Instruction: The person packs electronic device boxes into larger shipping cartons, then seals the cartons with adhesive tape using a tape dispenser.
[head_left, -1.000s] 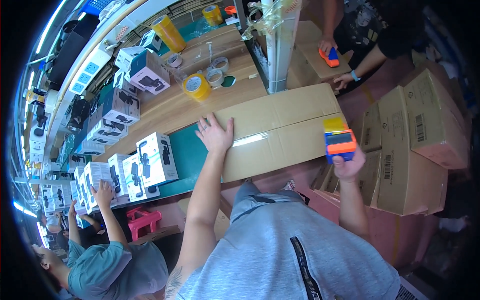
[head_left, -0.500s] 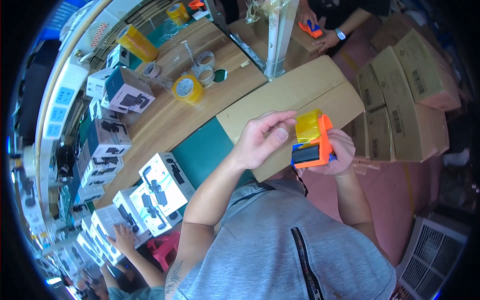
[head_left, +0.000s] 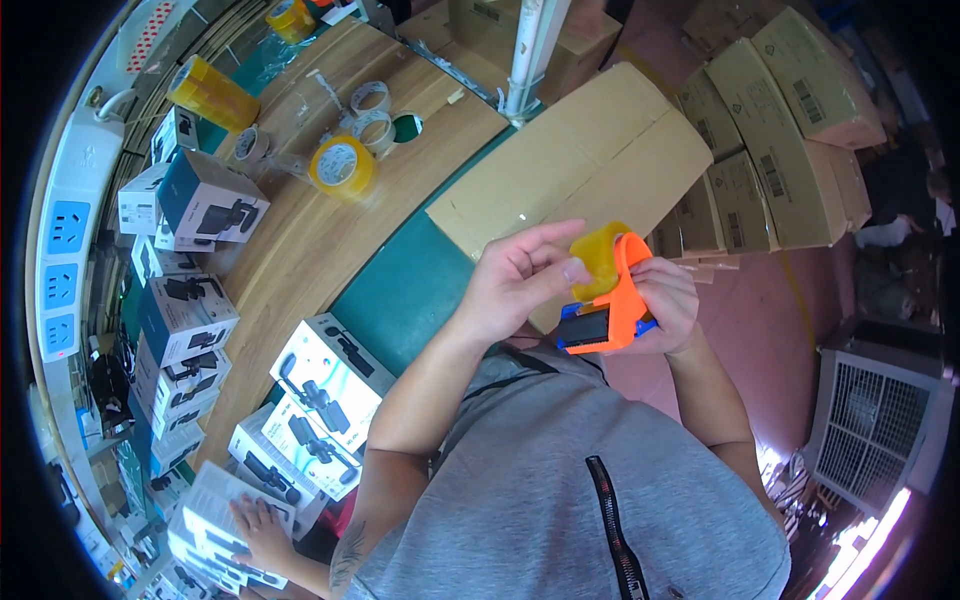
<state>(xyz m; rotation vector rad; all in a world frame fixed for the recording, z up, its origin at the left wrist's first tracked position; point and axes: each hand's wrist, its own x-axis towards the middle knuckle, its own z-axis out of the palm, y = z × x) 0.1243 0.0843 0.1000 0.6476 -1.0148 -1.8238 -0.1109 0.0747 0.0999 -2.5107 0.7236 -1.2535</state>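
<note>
My right hand [head_left: 668,305] is closed around an orange tape dispenser [head_left: 628,292] with blue parts and a black front piece. A roll of yellow tape [head_left: 598,265] is mounted on it. My left hand [head_left: 515,285] is beside the roll, its fingers apart and the thumb tip at the tape's edge; whether it has hold of a tape end is too small to tell. Beyond both hands lies a large cardboard box [head_left: 590,150] with its flaps closed, partly over the green table mat [head_left: 405,275].
On the wooden table [head_left: 290,250] are a yellow tape roll [head_left: 342,167] and several empty tape cores. White product boxes [head_left: 325,385] line the left side, where another person's hand [head_left: 262,535] rests on one. Stacked cartons [head_left: 780,150] and a grey slatted unit [head_left: 870,420] stand right.
My left thumb has come to the roll, and the dispenser has tilted and shifted slightly left. The view has moved; the co-worker's hands at the far side are out of it.
</note>
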